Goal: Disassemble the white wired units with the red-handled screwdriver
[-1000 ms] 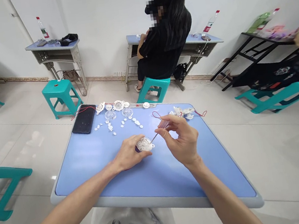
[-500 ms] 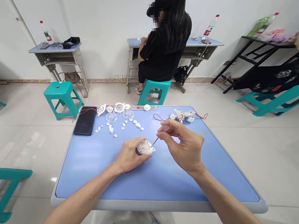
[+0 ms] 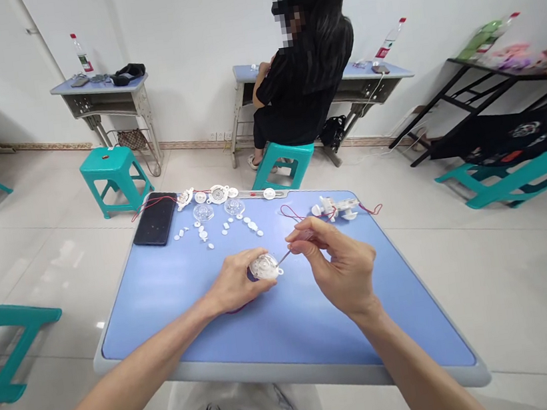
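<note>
Over the middle of the blue desk (image 3: 320, 333), my left hand (image 3: 236, 280) grips a round white and clear plastic case (image 3: 264, 267) between thumb and fingers. A small loop sticks out from the case's right side. My right hand (image 3: 339, 263) pinches a thin screwdriver (image 3: 285, 256), its metal tip touching the right part of the case. The fingers hide most of the screwdriver's handle. Part of a red cord (image 3: 239, 308) shows below my left hand.
A black phone (image 3: 155, 220) lies at the desk's back left. Beside it are clear round covers (image 3: 203, 211) and several small white parts (image 3: 203, 235). White assemblies with red cords (image 3: 337, 208) lie at the back right. A person (image 3: 306, 73) sits at another desk ahead.
Both hands keep their grip, and the screwdriver tip stays at the case. The view has shifted slightly; nothing on the desk has visibly been moved.
</note>
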Demonstrator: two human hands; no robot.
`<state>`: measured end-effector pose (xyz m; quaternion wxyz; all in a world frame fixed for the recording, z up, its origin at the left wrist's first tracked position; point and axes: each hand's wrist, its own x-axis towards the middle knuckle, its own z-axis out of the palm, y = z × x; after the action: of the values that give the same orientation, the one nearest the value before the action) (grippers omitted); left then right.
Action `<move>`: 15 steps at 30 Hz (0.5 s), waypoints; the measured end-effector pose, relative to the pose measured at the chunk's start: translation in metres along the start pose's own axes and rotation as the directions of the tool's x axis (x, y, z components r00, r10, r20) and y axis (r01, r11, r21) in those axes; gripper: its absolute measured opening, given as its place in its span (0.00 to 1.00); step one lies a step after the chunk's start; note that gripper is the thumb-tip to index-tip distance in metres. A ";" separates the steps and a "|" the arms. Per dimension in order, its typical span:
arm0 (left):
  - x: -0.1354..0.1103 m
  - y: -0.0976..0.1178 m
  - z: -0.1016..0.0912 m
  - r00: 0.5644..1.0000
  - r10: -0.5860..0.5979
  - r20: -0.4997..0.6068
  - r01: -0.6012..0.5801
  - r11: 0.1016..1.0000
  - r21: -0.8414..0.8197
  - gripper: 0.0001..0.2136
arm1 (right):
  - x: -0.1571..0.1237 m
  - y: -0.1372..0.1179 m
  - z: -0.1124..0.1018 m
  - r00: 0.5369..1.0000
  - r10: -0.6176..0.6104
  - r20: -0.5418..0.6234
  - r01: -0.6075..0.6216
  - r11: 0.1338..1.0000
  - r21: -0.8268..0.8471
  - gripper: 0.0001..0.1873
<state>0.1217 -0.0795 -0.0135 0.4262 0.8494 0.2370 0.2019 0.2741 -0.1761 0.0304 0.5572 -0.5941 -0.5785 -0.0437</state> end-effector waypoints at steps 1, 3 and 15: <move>0.000 0.000 0.000 1.000 -0.001 0.000 0.001 1.000 -0.001 0.24 | 0.000 0.000 0.000 1.000 0.008 0.008 -0.008 1.000 0.009 0.10; 0.000 0.000 0.000 1.000 0.000 0.002 0.000 1.000 -0.002 0.24 | 0.001 0.001 -0.001 0.999 0.029 0.026 -0.030 0.999 0.034 0.11; -0.001 -0.001 0.000 1.000 -0.004 0.001 0.004 1.000 -0.029 0.25 | 0.003 0.006 -0.008 0.988 0.023 0.154 -0.060 0.970 0.237 0.13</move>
<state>0.1212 -0.0795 -0.0146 0.4392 0.8425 0.2357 0.2042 0.2837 -0.1781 0.0320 0.5807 -0.5358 -0.6072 0.0833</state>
